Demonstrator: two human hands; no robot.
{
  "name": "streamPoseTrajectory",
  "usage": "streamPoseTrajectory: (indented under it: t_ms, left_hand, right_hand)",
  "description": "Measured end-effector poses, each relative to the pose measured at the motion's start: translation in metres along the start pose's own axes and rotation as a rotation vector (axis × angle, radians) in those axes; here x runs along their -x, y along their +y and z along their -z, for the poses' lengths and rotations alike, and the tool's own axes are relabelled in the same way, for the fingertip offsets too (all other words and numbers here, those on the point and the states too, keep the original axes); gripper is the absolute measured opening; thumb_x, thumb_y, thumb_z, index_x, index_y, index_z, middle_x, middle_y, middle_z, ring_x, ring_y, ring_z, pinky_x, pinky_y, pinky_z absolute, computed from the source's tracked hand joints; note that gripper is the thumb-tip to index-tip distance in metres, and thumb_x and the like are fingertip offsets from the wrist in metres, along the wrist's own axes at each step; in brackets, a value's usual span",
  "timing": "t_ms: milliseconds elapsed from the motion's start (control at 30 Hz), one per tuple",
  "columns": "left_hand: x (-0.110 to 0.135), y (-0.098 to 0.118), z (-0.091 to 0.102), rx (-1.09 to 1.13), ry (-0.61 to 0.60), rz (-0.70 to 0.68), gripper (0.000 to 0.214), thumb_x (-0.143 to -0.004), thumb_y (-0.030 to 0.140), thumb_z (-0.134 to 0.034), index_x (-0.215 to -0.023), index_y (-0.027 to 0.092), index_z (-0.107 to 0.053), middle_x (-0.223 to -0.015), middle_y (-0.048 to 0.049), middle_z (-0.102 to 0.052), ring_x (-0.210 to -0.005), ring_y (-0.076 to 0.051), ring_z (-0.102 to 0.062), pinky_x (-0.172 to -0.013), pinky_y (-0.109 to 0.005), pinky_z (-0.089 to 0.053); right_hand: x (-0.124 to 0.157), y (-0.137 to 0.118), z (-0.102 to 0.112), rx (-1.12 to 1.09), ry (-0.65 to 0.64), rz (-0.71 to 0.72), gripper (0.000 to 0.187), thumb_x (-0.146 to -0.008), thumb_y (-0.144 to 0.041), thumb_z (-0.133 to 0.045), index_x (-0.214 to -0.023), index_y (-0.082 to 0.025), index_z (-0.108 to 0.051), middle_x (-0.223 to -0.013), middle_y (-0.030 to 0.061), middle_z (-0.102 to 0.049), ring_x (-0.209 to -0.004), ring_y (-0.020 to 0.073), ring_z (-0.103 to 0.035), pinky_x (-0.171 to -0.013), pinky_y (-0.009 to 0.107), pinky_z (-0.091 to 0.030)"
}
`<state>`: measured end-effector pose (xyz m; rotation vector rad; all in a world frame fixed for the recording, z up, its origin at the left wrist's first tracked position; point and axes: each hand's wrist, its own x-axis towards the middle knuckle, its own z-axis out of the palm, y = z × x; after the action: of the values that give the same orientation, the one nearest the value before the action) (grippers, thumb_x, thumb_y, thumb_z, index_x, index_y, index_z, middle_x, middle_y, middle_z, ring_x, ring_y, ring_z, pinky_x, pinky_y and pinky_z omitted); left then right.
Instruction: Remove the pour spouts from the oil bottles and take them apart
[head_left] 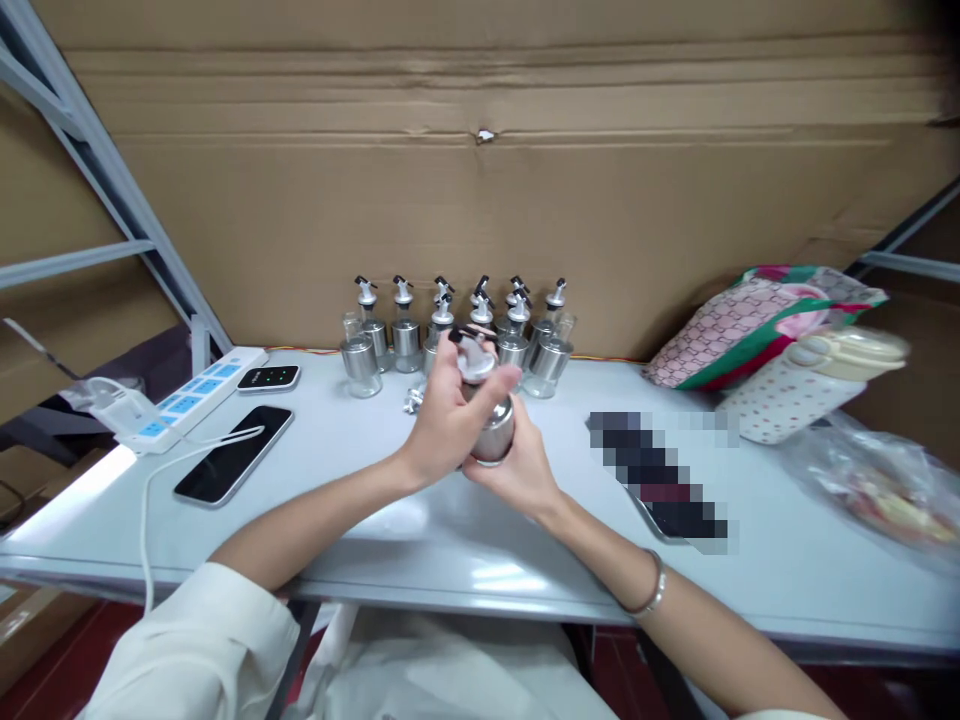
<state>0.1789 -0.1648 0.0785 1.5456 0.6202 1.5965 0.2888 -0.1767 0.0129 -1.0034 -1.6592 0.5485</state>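
Bottle (496, 432): in the head view, raised over the middle of the table (420, 560), between front and back edges; its spout (476, 362) points upward.
Left grip (450, 415): closed round the spout and neck, thumb across the near side; no wide gap shows.
Right grip (523, 465): curled round the lower body; its far fingers are hidden, so I cannot tell how hard it presses.
Slip: smooth steel and glass could slide if the right side slackened while the left twisted or pushed; a drop would land on the hard table.
Row (406, 345): other bottles stand close together near the back edge, most with spouts; one knocked by a knuckle could tip its neighbour.
Small parts (412, 400): loose, just beside the row; a brush of the hand could scatter them.
Cable (144, 530): crosses the front edge near its left corner; a snagged sleeve could drag the phone (236, 455).
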Motion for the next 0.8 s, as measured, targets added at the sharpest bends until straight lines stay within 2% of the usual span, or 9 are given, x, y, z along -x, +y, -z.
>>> streamPoseTrajectory:
  t_ms: [67, 167, 267, 333, 400, 500, 633, 800]
  left_hand:
    - [0.002, 0.001, -0.002, 0.043, 0.003, 0.087, 0.037, -0.068, 0.037, -0.074, -0.089, 0.022, -0.048, -0.074, 0.0047, -0.053, -0.065, -0.009, -0.053, -0.066, -0.023, -0.045]
    - [-0.002, 0.005, -0.001, 0.062, -0.048, 0.215, 0.033, -0.064, 0.037, -0.075, -0.075, 0.019, -0.051, -0.056, 0.0068, -0.05, -0.053, -0.008, -0.048, -0.056, -0.022, -0.041]
    - [-0.009, 0.008, 0.005, 0.084, -0.14, 0.304, 0.036, -0.062, 0.038, -0.075, -0.056, 0.018, -0.045, -0.047, 0.0069, -0.044, -0.048, -0.008, -0.045, -0.053, -0.023, -0.038]
    - [-0.012, 0.006, 0.009, 0.127, -0.176, 0.346, 0.039, -0.061, 0.035, -0.075, -0.052, 0.018, -0.041, -0.043, 0.0075, -0.039, -0.047, -0.008, -0.045, -0.053, -0.023, -0.037]
    - [-0.013, 0.002, 0.013, 0.191, -0.201, 0.397, 0.038, -0.059, 0.034, -0.075, -0.052, 0.018, -0.041, -0.042, 0.008, -0.037, -0.047, -0.008, -0.045, -0.052, -0.023, -0.036]
    - [-0.015, -0.004, 0.015, 0.297, -0.245, 0.486, 0.041, -0.056, 0.038, -0.075, -0.054, 0.019, -0.039, -0.042, 0.0082, -0.033, -0.046, -0.008, -0.042, -0.05, -0.024, -0.034]
    - [-0.015, -0.007, 0.015, 0.353, -0.289, 0.491, 0.049, -0.058, 0.044, -0.073, -0.052, 0.019, -0.031, -0.043, 0.0075, -0.026, -0.045, -0.008, -0.037, -0.05, -0.026, -0.035]
    - [-0.013, -0.006, 0.016, 0.491, -0.35, 0.49, 0.051, -0.06, 0.045, -0.074, -0.05, 0.019, -0.032, -0.042, 0.0063, -0.026, -0.049, -0.009, -0.038, -0.052, -0.026, -0.034]
  right_hand:
    - [0.005, -0.002, -0.003, -0.06, -0.021, -0.067, 0.059, -0.057, -0.016, -0.067, -0.112, -0.019, -0.046, -0.088, 0.0027, -0.064, -0.067, 0.0159, -0.059, -0.059, 0.028, -0.051]
    - [0.009, -0.004, -0.006, -0.098, -0.026, -0.111, 0.051, -0.056, -0.017, -0.068, -0.102, -0.02, -0.046, -0.075, -0.0027, -0.059, -0.056, 0.0119, -0.052, -0.05, 0.025, -0.046]
    - [0.009, -0.007, -0.007, -0.119, -0.05, -0.126, 0.046, -0.056, -0.019, -0.068, -0.096, -0.021, -0.046, -0.072, -0.0033, -0.057, -0.057, 0.0119, -0.051, -0.051, 0.025, -0.045]
    - [0.006, -0.009, -0.006, -0.167, -0.106, -0.133, 0.044, -0.055, -0.019, -0.067, -0.094, -0.02, -0.046, -0.073, -0.0024, -0.058, -0.06, 0.0124, -0.052, -0.054, 0.025, -0.045]
    - [0.003, -0.011, -0.003, -0.245, -0.197, -0.161, 0.041, -0.053, -0.019, -0.066, -0.09, -0.019, -0.047, -0.073, -0.002, -0.058, -0.061, 0.0126, -0.052, -0.054, 0.025, -0.045]
    - [-0.003, -0.012, 0.003, -0.378, -0.4, -0.249, 0.034, -0.052, -0.022, -0.068, -0.08, -0.018, -0.05, -0.067, -0.0017, -0.059, -0.058, 0.013, -0.053, -0.052, 0.025, -0.044]
    - [-0.006, -0.008, 0.01, -0.644, -0.631, -0.386, 0.029, -0.052, -0.025, -0.071, -0.076, -0.015, -0.057, -0.068, 0.0014, -0.062, -0.061, 0.015, -0.059, -0.055, 0.026, -0.045]
    - [0.0, -0.001, 0.013, -1.11, -0.924, -0.599, 0.052, -0.049, -0.029, -0.076, -0.094, -0.018, -0.054, -0.073, 0.0005, -0.062, -0.062, 0.0151, -0.062, -0.056, 0.027, -0.048]
